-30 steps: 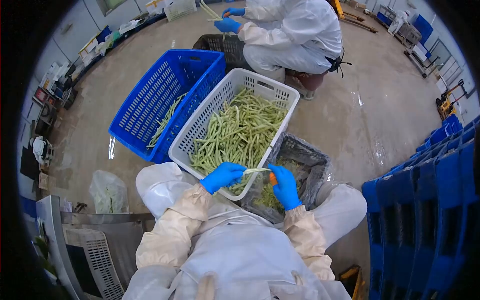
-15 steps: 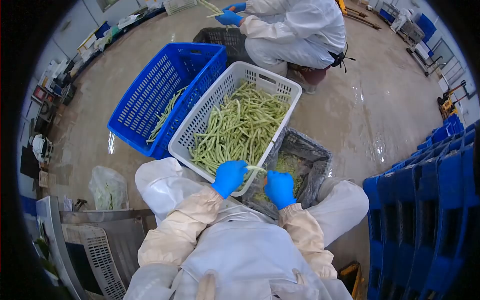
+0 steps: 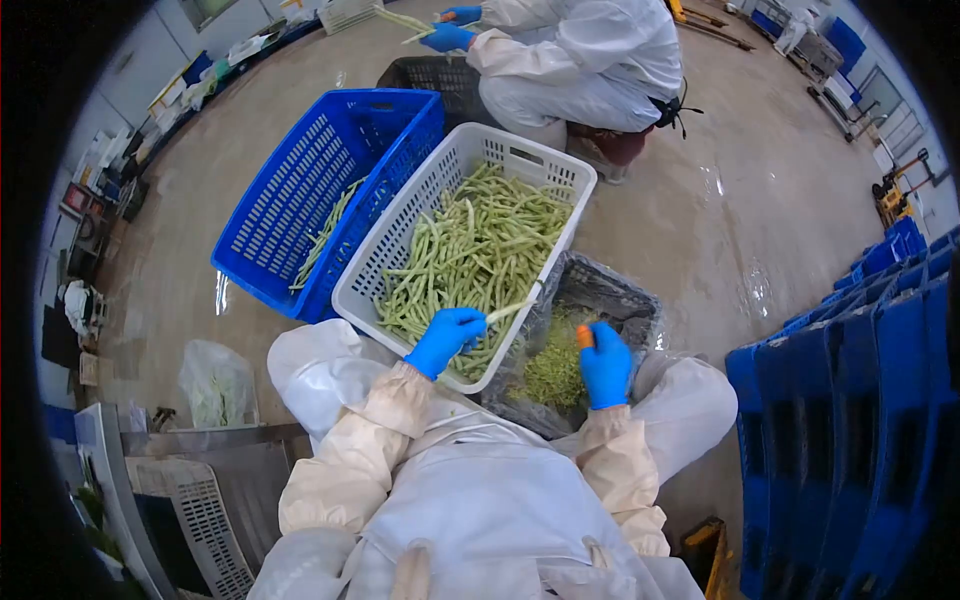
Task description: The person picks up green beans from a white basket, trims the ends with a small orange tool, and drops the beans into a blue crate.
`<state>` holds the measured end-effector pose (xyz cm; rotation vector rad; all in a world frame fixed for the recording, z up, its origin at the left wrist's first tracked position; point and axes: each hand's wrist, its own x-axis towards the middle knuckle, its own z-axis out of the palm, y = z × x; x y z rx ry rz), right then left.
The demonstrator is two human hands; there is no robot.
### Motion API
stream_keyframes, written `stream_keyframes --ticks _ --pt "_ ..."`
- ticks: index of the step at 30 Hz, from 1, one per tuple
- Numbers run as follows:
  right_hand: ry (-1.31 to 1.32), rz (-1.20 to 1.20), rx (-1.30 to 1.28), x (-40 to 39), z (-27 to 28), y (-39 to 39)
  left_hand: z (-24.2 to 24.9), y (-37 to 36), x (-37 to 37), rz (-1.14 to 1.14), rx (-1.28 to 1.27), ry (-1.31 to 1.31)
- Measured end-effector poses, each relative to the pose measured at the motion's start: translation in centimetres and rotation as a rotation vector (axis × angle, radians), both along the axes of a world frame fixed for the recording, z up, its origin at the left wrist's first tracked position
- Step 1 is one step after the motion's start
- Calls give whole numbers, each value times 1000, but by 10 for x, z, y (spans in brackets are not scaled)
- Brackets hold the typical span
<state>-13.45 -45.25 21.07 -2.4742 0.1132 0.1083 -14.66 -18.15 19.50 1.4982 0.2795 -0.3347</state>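
Observation:
My left hand [image 3: 447, 340], in a blue glove, pinches a pale green bean [image 3: 507, 312] over the near end of a white slotted crate [image 3: 362, 262]. The bean slants up to the right, toward the crate's right rim. A heap of long green beans [image 3: 480, 240] fills much of that crate. To the right, my gloved right hand [image 3: 607, 367] hovers over a black-lined bin [image 3: 625, 297], which holds small green trimmings [image 3: 553, 372]. An orange cover [image 3: 585, 337] sits at that hand's thumb, and the thumb stands apart from the fingers.
Left of the white crate, a blue crate [image 3: 290, 190] holds a few beans. Beyond, a co-worker in white [image 3: 600, 70] holds beans above a dark crate [image 3: 445, 85]. Blue pallets [image 3: 850, 420] are stacked at right. A clear bag [image 3: 217, 383] stands at left.
My hands have moved apart. The bean has left my right hand's reach and stays in my left; my right hand has shifted right over the trimmings.

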Motion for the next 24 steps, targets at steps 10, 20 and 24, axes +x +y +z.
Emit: stream_keyframes --ticks 10,20,24 --pt "-515 436 129 -8 -2 25 7 -13 -5 -228 284 -181" --pt "82 34 1323 -18 -13 53 -11 -42 -20 -12 -247 8" --pt "130 -33 1246 -21 -40 48 14 16 17 300 -629 -137"
